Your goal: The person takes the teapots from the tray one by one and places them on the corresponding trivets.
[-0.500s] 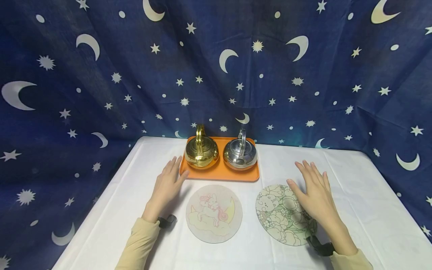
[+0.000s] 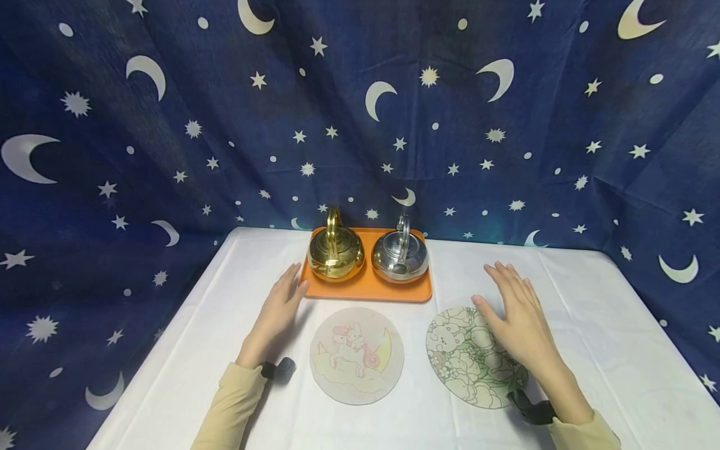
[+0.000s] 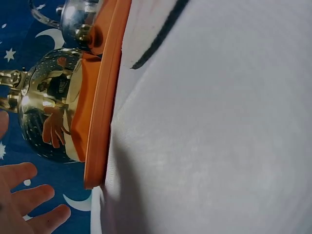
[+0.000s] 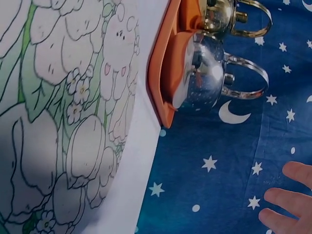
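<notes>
Orange tray (image 2: 368,290) at back of white-covered counter (image 2: 413,412) holds gold teapot (image 2: 349,262) on left, silver teapot (image 2: 396,257) on right, slightly apart. Both shiny, round-bodied, lidded, upright, arched handle on top; insides hidden. Left hand (image 2: 280,307) just beside tray's left edge, fingers extended, gold teapot ahead-right. Right hand (image 2: 519,325) over green-patterned round mat (image 2: 464,362), fingers straight, thumb apart; silver teapot ahead-left, well apart.

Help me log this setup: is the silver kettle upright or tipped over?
Upright: the silver kettle sits on the orange tray, its handle arching over the top.
</notes>
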`<state>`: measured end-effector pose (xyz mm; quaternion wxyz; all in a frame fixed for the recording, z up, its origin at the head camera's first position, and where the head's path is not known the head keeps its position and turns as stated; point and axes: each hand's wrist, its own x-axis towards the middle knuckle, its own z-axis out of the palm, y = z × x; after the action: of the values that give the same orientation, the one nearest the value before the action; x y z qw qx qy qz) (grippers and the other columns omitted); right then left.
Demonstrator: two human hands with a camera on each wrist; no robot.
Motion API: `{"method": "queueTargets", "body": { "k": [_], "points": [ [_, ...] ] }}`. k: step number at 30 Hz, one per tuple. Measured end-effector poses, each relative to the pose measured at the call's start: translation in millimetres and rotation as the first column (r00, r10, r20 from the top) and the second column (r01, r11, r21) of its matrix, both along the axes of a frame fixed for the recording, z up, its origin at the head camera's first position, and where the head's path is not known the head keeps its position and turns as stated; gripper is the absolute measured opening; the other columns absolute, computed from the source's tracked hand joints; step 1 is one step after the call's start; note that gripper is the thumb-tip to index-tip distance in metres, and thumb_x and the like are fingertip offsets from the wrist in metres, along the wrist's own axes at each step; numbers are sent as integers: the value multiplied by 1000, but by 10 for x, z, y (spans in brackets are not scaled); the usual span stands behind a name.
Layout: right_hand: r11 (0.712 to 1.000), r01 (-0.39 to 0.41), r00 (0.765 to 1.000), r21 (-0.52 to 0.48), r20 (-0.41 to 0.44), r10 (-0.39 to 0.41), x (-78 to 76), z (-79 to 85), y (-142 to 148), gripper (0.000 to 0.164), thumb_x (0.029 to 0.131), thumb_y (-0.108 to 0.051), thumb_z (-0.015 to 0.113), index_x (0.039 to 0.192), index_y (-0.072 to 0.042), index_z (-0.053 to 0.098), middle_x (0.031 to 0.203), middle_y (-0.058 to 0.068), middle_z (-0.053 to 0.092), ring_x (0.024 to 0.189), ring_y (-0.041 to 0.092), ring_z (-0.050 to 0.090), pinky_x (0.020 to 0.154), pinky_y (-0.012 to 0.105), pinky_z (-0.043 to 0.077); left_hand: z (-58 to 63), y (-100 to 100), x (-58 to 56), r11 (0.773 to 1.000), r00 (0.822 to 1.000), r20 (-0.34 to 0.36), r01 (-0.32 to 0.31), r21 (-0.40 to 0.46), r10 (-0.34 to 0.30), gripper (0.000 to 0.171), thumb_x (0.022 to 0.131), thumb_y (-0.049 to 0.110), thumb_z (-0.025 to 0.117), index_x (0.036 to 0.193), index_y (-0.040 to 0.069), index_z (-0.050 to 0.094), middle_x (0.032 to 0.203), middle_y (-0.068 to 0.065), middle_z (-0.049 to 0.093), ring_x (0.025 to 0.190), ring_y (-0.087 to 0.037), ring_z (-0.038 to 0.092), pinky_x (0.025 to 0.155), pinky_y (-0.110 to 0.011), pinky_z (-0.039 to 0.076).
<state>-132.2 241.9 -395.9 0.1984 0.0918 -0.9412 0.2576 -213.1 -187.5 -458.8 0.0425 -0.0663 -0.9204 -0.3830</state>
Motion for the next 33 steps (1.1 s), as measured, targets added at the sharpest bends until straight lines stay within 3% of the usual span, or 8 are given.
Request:
{"method": "queueTargets", "body": {
  "k": [15,33],
  "points": [
    [999,-46,999,11,-25,47,-65,134,-177,61,95,-37,57,147,-14,37,152,20,38,145,37,27,124,44,6,-91,-77,-85,985,997,76,-29,167,16,52,101,37,46,149,19,35,155,-16,33,141,-39,34,117,-54,25],
    [993,-114,993,-8,5,114,-215,277,-569,62,93,-40,58,147,-17,37,154,15,37,144,35,29,123,48,11,-198,-158,-184,976,990,141,-40,214,10,51,101,29,47,149,18,35,155,-14,35,146,-34,27,120,-52,18]
  ]
}}
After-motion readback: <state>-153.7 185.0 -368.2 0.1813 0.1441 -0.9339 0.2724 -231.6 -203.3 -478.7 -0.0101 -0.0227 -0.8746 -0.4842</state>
